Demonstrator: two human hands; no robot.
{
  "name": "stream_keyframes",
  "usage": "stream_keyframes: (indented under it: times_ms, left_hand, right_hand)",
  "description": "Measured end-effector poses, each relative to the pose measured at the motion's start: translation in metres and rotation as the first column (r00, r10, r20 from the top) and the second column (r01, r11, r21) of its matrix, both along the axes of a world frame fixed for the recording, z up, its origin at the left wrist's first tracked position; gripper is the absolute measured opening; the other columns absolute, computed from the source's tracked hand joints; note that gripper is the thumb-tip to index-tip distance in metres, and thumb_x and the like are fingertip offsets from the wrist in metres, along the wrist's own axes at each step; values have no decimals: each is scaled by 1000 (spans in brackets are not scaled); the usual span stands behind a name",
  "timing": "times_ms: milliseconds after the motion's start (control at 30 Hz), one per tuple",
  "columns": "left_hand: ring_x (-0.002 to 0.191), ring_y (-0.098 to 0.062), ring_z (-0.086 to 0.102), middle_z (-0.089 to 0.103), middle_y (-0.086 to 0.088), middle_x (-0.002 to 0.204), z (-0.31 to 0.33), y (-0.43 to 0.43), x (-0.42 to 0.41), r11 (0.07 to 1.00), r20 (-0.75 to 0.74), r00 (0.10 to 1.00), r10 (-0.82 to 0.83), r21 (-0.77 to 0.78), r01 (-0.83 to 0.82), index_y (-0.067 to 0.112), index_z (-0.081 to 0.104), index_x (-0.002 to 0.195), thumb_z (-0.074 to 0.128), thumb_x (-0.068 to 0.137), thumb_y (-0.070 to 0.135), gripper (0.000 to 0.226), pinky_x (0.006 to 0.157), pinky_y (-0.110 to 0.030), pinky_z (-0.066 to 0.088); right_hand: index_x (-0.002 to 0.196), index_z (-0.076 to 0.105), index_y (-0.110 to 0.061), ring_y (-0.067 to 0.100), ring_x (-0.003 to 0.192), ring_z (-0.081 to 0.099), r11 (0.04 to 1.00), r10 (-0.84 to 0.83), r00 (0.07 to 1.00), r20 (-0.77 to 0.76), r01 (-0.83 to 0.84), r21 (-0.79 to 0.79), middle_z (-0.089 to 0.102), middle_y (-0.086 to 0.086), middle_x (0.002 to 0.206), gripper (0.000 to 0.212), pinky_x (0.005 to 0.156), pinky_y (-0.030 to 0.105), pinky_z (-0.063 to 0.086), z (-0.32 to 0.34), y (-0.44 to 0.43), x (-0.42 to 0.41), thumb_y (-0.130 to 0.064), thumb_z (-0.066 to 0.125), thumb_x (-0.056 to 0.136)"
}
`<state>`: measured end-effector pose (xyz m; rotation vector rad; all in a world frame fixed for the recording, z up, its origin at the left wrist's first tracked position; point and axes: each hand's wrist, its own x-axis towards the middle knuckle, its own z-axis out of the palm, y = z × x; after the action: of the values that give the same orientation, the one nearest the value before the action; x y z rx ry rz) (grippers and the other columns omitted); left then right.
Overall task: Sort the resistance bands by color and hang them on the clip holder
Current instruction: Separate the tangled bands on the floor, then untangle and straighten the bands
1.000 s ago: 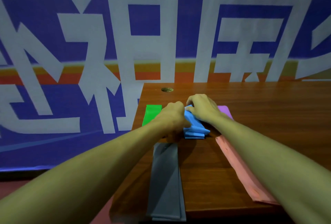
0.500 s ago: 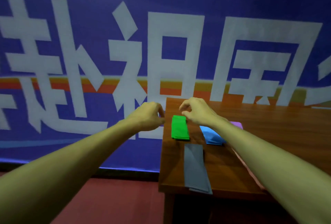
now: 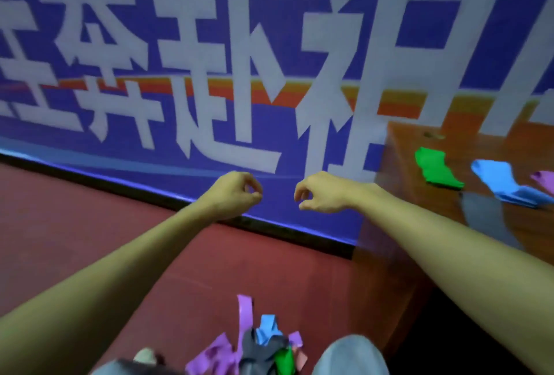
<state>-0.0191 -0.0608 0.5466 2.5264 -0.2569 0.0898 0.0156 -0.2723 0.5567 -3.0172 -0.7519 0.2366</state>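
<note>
Both my hands hang in the air in front of the banner, left of the table. My left hand (image 3: 236,194) has its fingers curled with thumb and forefinger touching, and holds nothing. My right hand (image 3: 320,193) is loosely curled and also holds nothing. On the wooden table (image 3: 398,170) at the right lie sorted stacks of bands: green (image 3: 436,167), blue (image 3: 506,184), purple (image 3: 544,179) and a blurred grey one (image 3: 485,215). A tangled pile of mixed bands (image 3: 257,347), purple, blue, grey, green and pink, lies on the floor at the bottom. No clip holder is in view.
A large blue banner (image 3: 209,59) with white characters covers the wall behind. The floor is dark red (image 3: 75,224). My knee in light jeans (image 3: 347,356) shows at the bottom edge beside the pile.
My view swung left and down, away from the table. Both hands left the blue stack and moved off the table's left edge, holding nothing. The pile on the floor came into sight.
</note>
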Motion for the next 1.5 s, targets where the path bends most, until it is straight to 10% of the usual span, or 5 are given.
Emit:
stream_keyframes:
  times_ms: [367,967,1500]
  left_hand:
    - [69,-14,53,60,-1,80,-213,64,22,990,-366,931,15,-127,-66,18,68,92,65,78,27,17,71,-27,45]
    - [80,-15,59,69,-4,88,-541,33,49,914,-821,560,112,-137,-383,17,67,85,56,88,12,11,76,-25,46]
    - [84,-23,63,70,-14,102,-461,50,64,974,-765,642,41,-114,-197,19,66,81,53,86,9,17,76,-32,49]
  right_hand:
    - [120,63,-14,19,111,60,998,58,896,-440,-64,1,66,4,120,33,93,25,42,-215,70,46,-30,62,91]
    - [137,49,-35,28,136,37,819,-489,553,-675,557,-136,41,11,148,49,113,37,32,-604,46,54,-32,57,89]
    - [110,67,-7,31,111,58,902,-341,704,-622,432,-6,65,15,116,31,87,33,43,-507,60,58,-29,54,92]
